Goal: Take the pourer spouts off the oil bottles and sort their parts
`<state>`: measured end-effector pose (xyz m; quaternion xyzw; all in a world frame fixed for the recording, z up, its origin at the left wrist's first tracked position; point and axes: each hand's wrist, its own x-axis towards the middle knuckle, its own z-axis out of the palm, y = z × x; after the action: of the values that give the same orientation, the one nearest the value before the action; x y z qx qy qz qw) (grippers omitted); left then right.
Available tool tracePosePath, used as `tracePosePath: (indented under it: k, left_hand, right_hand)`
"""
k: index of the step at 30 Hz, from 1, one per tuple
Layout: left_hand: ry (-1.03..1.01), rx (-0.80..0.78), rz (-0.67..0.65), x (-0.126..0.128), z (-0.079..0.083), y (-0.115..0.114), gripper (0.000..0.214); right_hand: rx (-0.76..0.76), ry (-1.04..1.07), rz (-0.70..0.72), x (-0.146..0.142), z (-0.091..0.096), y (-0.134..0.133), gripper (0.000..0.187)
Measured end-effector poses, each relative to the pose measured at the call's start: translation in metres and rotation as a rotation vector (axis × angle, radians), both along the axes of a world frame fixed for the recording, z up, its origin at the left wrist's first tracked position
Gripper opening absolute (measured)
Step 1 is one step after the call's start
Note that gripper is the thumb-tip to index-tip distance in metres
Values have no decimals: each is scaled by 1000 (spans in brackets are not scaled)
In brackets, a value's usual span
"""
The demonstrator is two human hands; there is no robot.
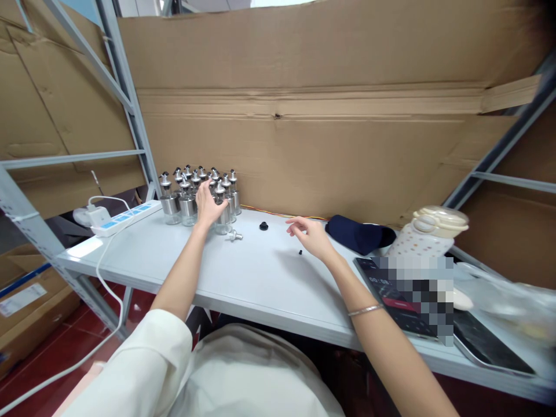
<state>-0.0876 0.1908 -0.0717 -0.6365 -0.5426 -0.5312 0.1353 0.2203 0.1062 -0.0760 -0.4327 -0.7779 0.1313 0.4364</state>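
At the back left stand several glass oil bottles (187, 209) with steel sleeves and metal pour spouts. My left hand (208, 204) is among them, thumb and fingers spread at the near-right bottles; some fingertips are hidden. Just in front of that group lies a loose metal pour spout (234, 236). A black stopper (263, 226) rests farther right on the table. My right hand (310, 236) hovers over the tabletop, fingers loosely stretched and holding nothing. Below it sits a tiny black cap (300, 252).
A white power strip (130, 218) with a plugged-in charger and cable lies at the left of the grey table (260, 278). To the right are a dark blue cloth item (358, 233), a dotted cup (423, 234), a tablet (386, 295) and a phone (490, 341). Cardboard (304, 156) closes the back.
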Motion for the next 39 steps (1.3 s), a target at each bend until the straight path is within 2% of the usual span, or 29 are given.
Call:
tracePosePath:
  k: [6,8,11,14,16,18,20,22,24,29,32,34,39]
  left_hand:
    - [-31,-78,-56,-1,-4,1,82]
    - [-47,-57,-59,-2,-5,1,85]
    - [-47,114,-28,2,-2,-3,83]
    - [-12,321,-10,19,7,-14,62]
    - [76,334,-51,39,12,-25,46]
    - [280,194,-168,63,15,-36,32]
    - [534,-77,-303,84,14,-46,25]
    - [691,-383,-336,98,11,-52,24]
    - [736,-588,-307,101,8,-55,25]
    - [718,-829,-271,89,1,-53,39]
    - [710,-988,-319,86,-3,-50,44]
    - [692,-1017,-400,87,-4,-50,50]
    - [614,-963,-618,93,0,-52,61]
  right_hand:
    - [-10,3,-4,-1,1,-1,25]
    - [-14,6,-4,-1,2,-2,26]
    - [0,20,2,-1,4,-3,26]
    - [35,52,-15,-1,6,-4,26]
    - [55,68,-33,0,6,-4,24]
    - [65,67,-39,-1,5,-3,23]
    - [67,59,-36,-1,4,-2,23]
    - [70,48,-34,-1,4,-1,23]
    - [73,42,-41,0,3,-1,24]
    - [50,19,-40,0,5,-3,25]
    - [31,-3,-34,-1,5,-4,26]
    - [31,-8,-35,-1,5,-4,27]
    - [29,1,-34,0,4,-2,26]
